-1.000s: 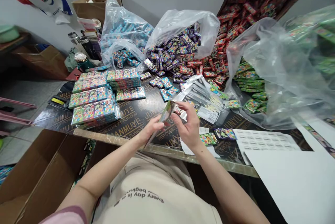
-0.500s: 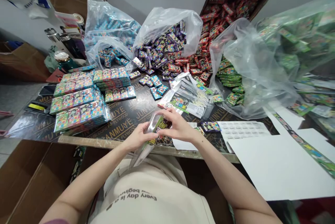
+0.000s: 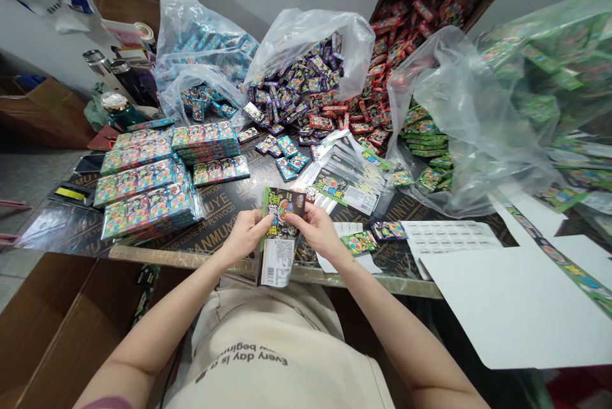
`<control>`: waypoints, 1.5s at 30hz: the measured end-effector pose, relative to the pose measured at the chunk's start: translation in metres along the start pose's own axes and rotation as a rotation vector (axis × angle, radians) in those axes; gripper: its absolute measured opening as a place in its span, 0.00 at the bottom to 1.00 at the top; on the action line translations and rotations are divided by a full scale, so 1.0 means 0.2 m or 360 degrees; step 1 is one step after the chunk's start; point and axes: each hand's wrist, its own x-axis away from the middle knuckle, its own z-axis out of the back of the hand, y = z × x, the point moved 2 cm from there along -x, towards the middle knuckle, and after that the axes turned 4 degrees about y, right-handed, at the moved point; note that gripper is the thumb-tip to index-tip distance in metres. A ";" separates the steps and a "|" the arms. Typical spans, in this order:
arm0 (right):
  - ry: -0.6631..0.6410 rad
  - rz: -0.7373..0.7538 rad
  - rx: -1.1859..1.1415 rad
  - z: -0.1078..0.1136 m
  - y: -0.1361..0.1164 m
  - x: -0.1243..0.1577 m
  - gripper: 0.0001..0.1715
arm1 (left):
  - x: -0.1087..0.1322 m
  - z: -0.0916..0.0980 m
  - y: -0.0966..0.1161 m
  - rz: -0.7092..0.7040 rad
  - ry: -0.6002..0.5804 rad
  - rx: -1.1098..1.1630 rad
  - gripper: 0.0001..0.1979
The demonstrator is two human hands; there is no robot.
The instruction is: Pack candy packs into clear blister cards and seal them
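Note:
Between my hands, at the table's front edge, is a printed plastic pouch, green and black at the top with a white barcode panel below. My left hand pinches its left side, thumb on the front. My right hand grips the upper right side, also with the thumb in front. The fingers behind the pouch are hidden. Just beyond lies a fanned pile of similar pouches. Small blue packets lie behind that, and a green packet and a purple packet sit right of my right hand.
Stacks of wrapped multicolour packs stand at left. Along the back are clear bags of blue, purple and green packets, beside a heap of red ones. White sheets overhang the front edge at right.
The pouch has turned from edge-on and slanted to upright, its printed face now towards me. My left hand has shifted slightly left, and both thumbs now press on the front.

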 end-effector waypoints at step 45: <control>0.0242 0.0842 0.0799 0.06 -0.14 0.10 0.08 | 0.05 0.13 0.16 -0.0650 0.0287 -0.0105 0.08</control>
